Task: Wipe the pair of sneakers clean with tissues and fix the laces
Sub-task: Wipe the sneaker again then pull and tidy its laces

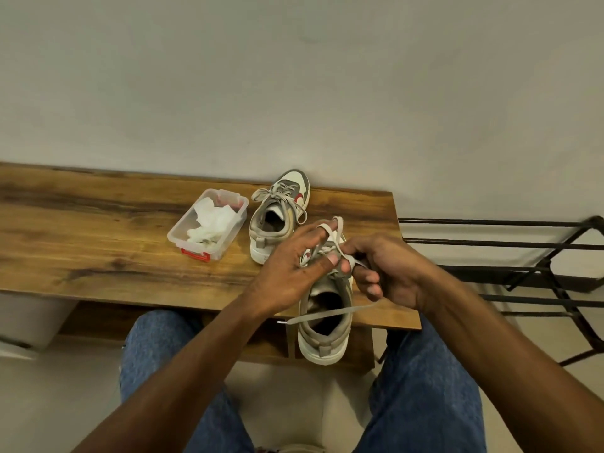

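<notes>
We see the left hand (287,273) and right hand (389,273) pinching the flat grey lace (330,313) of a beige suede sneaker (327,325), toe pointing away, heel overhanging the wooden tabletop (98,243).

Two bare forearms are seen, with no sleeves in view down to the picture's lower edge. No rings, watch or bands are seen on the left hand (287,273) or the right hand (389,273). Short, plain fingernails are visible. The legs are covered by blue denim jeans (428,397) with a faded, mottled weave.
</notes>
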